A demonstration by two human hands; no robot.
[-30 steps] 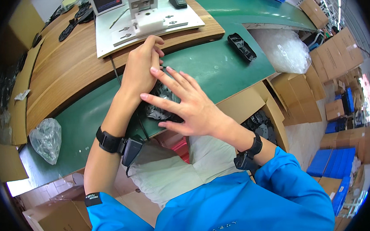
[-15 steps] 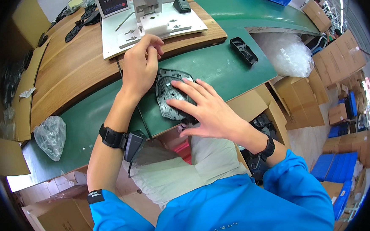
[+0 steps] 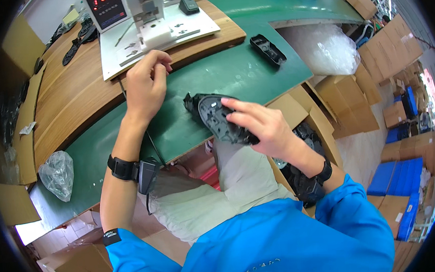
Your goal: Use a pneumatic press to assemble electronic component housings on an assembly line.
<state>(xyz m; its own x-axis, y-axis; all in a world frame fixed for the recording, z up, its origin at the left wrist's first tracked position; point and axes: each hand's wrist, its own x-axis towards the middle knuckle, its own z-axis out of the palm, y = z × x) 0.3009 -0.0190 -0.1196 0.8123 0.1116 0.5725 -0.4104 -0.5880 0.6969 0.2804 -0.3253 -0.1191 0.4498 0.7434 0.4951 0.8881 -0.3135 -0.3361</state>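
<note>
A black moulded plastic shell (image 3: 219, 117) with ribs and holes is in my right hand (image 3: 267, 128). It is tilted over the front edge of the green table, with my fingers on its face and right side. My left hand (image 3: 147, 83) hangs near the wooden board's front edge, before a bench machine (image 3: 150, 20) on a white base. Its fingers are curled in, and whatever they may hold is hidden. Farther right on the green top lies a black, tray-like plastic part (image 3: 268, 50).
The machine's control box (image 3: 106, 10) shows red digits. A crumpled clear bag (image 3: 57, 175) lies at the table's left end. By my right forearm stands an open carton (image 3: 311, 165) of black parts. A large bag of clear plastic (image 3: 324, 49) and stacked cartons (image 3: 394, 48) are beyond.
My right hand has gone from lying spread over the shell to gripping it, and the shell has turned and shifted right toward the table edge. The control box digits have lit up.
</note>
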